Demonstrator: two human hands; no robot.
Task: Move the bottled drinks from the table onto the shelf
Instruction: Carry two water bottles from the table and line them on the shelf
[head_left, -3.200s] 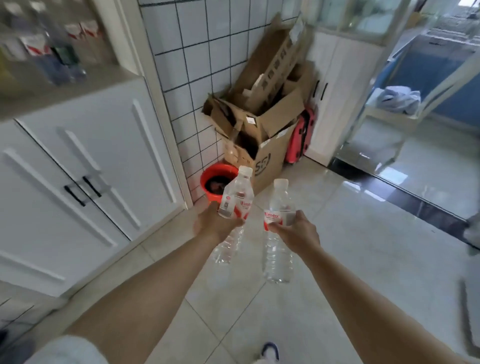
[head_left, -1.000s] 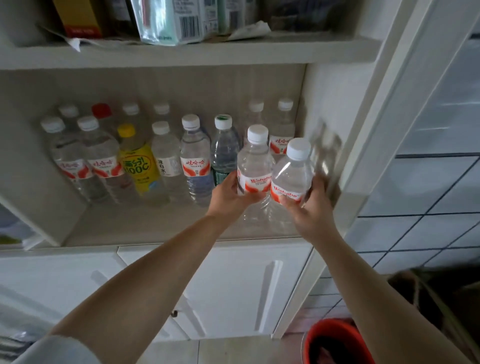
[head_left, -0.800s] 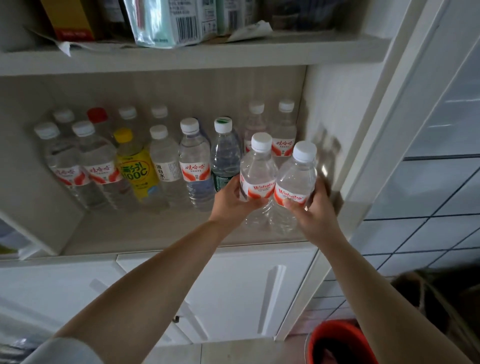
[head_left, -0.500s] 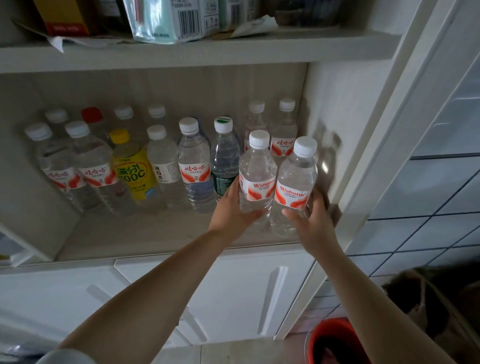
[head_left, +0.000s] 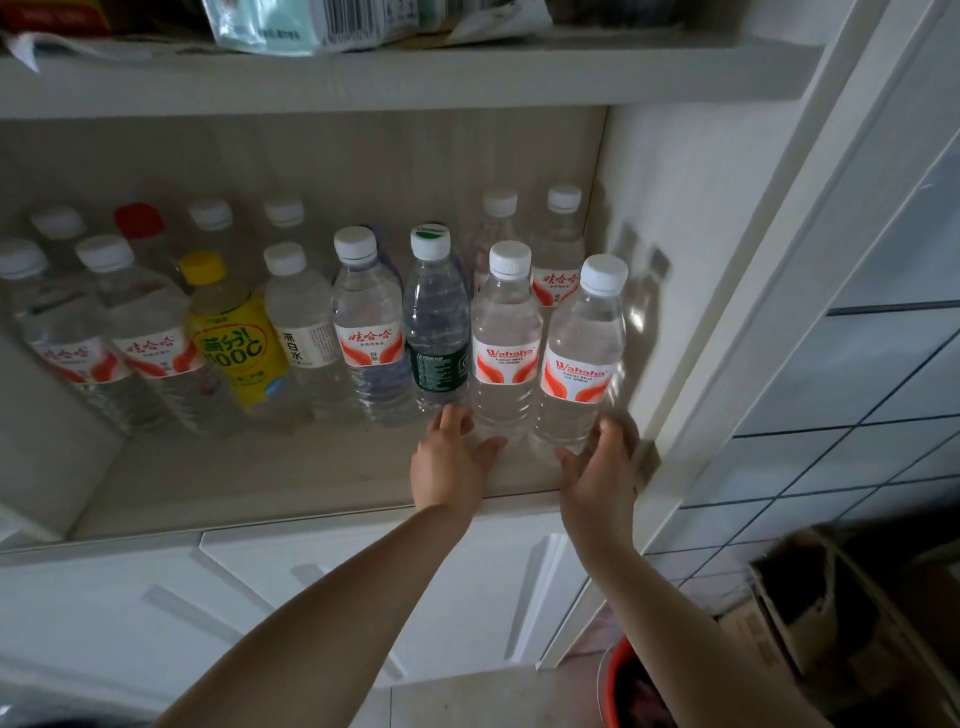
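Clear plastic catches the light in the head view, the only view: two Wahaha bottles, the left one and the right one, now stand upright on the shelf at its right end, touching each other, the right one close to the cabinet side wall; half a second ago both were gripped around their lower halves, and now the left hand and right hand have let go and slid down, fingers spread and loosely curved at the bases, holding nothing; the right fingertips may touch its bottle, the left looks just apart. I judge this pair delivered, so the next move is probably back to the desk, which is out of sight, for any bottles left.

Counted on the shelf: sixteen bottles that I can see; thirteen white caps, one red, one yellow on the yellow drink, one green-topped on the dark-labelled bottle; the back row is partly hidden, so more may stand there.
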